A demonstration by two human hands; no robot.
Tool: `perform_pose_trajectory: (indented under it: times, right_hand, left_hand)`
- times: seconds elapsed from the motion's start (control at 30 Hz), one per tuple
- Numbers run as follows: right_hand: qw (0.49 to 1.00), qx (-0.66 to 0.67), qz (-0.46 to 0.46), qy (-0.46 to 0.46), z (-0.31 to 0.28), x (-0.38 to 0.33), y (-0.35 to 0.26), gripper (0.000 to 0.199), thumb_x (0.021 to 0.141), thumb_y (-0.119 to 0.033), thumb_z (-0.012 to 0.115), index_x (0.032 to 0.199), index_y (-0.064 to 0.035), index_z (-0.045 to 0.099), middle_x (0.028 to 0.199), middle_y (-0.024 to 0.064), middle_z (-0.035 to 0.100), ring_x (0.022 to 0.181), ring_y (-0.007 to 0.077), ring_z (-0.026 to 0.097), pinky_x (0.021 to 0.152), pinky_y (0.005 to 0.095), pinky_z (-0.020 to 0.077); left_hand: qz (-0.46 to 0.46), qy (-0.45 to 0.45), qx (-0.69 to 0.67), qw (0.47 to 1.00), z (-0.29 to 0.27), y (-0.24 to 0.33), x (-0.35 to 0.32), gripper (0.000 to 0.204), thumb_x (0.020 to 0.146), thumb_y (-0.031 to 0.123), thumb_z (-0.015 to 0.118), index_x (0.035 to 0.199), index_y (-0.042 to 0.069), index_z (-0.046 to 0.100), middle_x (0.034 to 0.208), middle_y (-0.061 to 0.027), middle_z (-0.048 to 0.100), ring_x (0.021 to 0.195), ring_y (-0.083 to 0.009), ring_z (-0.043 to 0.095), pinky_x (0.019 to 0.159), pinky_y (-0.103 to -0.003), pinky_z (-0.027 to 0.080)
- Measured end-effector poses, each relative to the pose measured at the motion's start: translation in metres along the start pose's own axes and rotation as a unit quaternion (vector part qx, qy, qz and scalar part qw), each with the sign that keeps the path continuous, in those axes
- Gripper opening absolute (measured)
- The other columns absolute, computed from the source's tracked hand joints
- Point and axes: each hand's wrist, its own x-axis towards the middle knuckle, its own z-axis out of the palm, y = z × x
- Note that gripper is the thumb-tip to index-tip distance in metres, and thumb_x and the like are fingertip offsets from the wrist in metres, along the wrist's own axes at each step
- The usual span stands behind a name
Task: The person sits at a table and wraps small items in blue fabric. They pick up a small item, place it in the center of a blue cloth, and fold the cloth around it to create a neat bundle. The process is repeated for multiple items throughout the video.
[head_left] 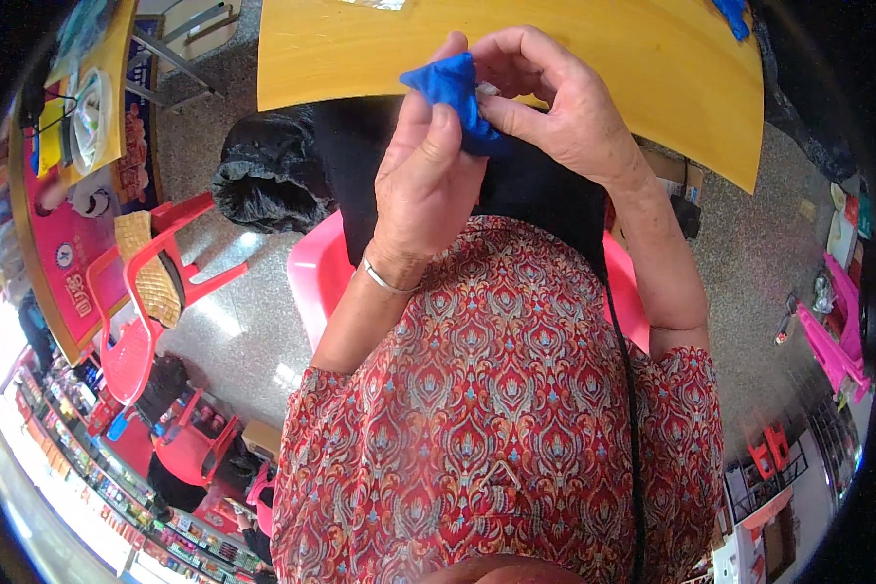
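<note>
**Small blue cloth (455,92) held at the near edge of the surface (652,78)**

My left grip (426,180) pinches the cloth between thumb and fingers. My right grip (576,115) is curled beside it, thumb and forefinger close to a small white piece (487,90); whether they pinch this piece firmly, I cannot tell.

In my judgement, the white piece could slip, because it is small and the fingers cover it partly. It could then drop to my lap or the floor (730,263). The soft cloth could also fold or twist, if my left thumb presses unevenly.

The surface is yellow, and another blue piece (733,18) lies at its far right. Around me the floor is grey and speckled; a red chair (127,365) stands on the left, and shelves (78,477) of goods are at the lower left.
</note>
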Motion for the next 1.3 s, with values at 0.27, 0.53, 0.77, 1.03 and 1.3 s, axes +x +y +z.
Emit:
perform_pose_trajectory:
  times: [0.27, 0.53, 0.77, 1.03, 1.3]
  right_hand:
    - [0.978, -0.196, -0.055, 0.045, 0.005, -0.004, -0.010, 0.025, 0.075, -0.006, 0.070, 0.097, -0.0020, 0.059, 0.089, 0.0078, 0.064, 0.083, 0.0166, 0.066, 0.075, 0.0293, 0.0533]
    - [0.987, -0.146, -0.065, -0.014, 0.002, -0.008, -0.006, 0.027, 0.078, -0.005, 0.067, 0.104, -0.0035, 0.060, 0.092, 0.0076, 0.064, 0.085, 0.0165, 0.065, 0.075, 0.0291, 0.0521]
    - [0.992, 0.101, -0.041, -0.058, -0.010, -0.017, -0.003, 0.037, 0.085, -0.008, 0.064, 0.120, -0.0008, 0.055, 0.105, 0.0060, 0.063, 0.093, 0.0144, 0.062, 0.082, 0.0274, 0.0504]
    - [0.999, -0.045, 0.026, 0.000, -0.002, -0.024, -0.004, 0.017, 0.085, -0.005, 0.064, 0.101, -0.0015, 0.065, 0.092, 0.0039, 0.067, 0.079, 0.0093, 0.063, 0.069, 0.0224, 0.0515]
    - [0.979, -0.178, -0.083, 0.060, 0.001, -0.021, -0.001, 0.007, 0.078, -0.003, 0.066, 0.085, -0.0011, 0.066, 0.080, 0.0083, 0.065, 0.068, 0.0157, 0.064, 0.061, 0.0258, 0.0500]
  left_hand:
    - [-0.066, 0.123, 0.117, 0.983, -0.002, 0.006, -0.002, 0.040, 0.095, 0.018, 0.052, 0.129, 0.001, 0.041, 0.120, -0.0112, 0.052, 0.108, -0.0192, 0.055, 0.092, -0.034, 0.046]
    - [-0.088, 0.111, 0.132, 0.981, 0.000, 0.010, -0.002, 0.026, 0.093, 0.012, 0.053, 0.116, 0.000, 0.048, 0.108, -0.0099, 0.058, 0.097, -0.0172, 0.059, 0.083, -0.032, 0.051]
    - [-0.064, 0.143, 0.109, 0.982, 0.001, 0.008, -0.002, 0.036, 0.095, 0.012, 0.049, 0.126, -0.004, 0.040, 0.108, -0.0109, 0.057, 0.096, -0.0168, 0.059, 0.077, -0.028, 0.052]
    - [-0.068, 0.143, 0.155, 0.975, 0.006, 0.010, -0.002, 0.041, 0.095, 0.010, 0.045, 0.130, -0.006, 0.031, 0.124, -0.0182, 0.051, 0.103, -0.0206, 0.057, 0.084, -0.031, 0.052]
    - [0.009, 0.082, 0.292, 0.953, 0.001, 0.003, -0.005, 0.042, 0.090, 0.007, 0.053, 0.128, -0.002, 0.039, 0.122, -0.0152, 0.052, 0.102, -0.0183, 0.058, 0.078, -0.027, 0.052]
